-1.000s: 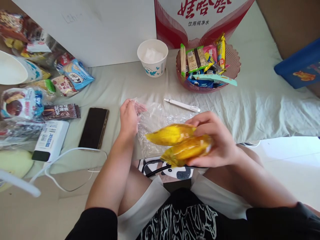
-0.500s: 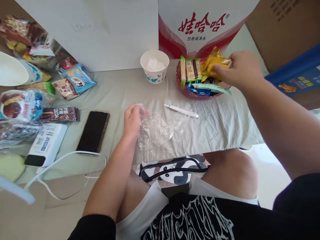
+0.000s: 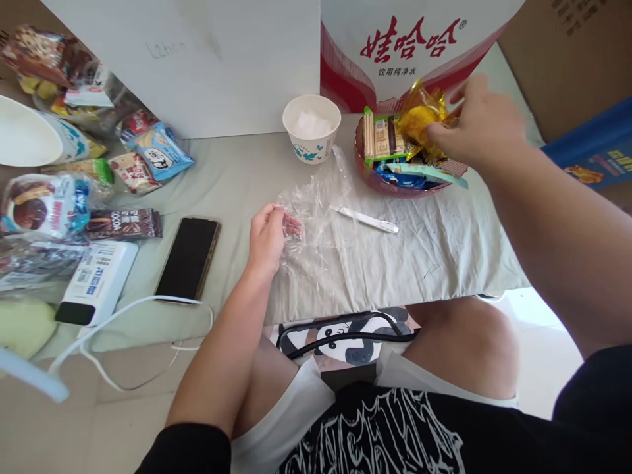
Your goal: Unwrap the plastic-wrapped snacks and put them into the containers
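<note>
Right hand (image 3: 481,128) grips one yellow packet (image 3: 419,118); left hand (image 3: 266,237) pinches one clear bag (image 3: 316,224).

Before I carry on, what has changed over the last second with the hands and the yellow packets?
The right hand carried the yellow packets from above the lap up to the snack bowl, where it holds them at the far rim. The left hand kept its pinch on the clear plastic bag, which has billowed up toward the paper cup. The pen and phone lie where they were.
</note>
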`<state>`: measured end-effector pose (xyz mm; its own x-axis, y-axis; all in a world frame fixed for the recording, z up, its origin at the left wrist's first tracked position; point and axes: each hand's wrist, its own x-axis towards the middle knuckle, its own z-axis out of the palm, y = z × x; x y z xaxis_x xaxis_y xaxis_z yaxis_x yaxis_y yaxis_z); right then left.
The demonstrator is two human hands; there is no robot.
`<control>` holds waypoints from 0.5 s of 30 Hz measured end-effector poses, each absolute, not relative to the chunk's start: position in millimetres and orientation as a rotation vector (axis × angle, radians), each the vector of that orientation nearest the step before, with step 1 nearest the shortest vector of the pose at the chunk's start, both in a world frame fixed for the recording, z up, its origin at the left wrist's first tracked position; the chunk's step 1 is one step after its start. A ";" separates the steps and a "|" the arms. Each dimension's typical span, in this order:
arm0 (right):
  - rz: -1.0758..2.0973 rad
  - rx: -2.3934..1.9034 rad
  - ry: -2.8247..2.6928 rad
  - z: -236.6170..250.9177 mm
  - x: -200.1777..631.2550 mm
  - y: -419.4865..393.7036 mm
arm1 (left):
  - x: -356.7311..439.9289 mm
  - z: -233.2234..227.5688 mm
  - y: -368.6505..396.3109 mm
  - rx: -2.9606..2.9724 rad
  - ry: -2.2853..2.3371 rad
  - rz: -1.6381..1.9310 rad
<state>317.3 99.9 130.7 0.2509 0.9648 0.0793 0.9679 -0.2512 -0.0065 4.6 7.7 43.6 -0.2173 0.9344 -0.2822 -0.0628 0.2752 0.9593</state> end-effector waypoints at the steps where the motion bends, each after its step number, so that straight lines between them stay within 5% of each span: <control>1: -0.049 -2.414 -1.931 129.1 319.4 100.1 | 4.3 44.0 7.0 0.867 1.466 1.165; 9: -0.048 -2.167 -2.101 129.1 323.6 94.2 | 4.4 51.9 2.7 0.889 1.453 1.155; 15: 0.049 -1.995 -2.334 68.7 367.7 144.2 | 3.6 50.5 3.4 0.906 1.424 1.162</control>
<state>367.7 144.2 68.7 -0.1543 0.9875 0.0329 0.9852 0.1562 -0.0699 3.6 3.4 50.5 -0.1743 0.9521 -0.2511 -0.0550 0.2452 0.9679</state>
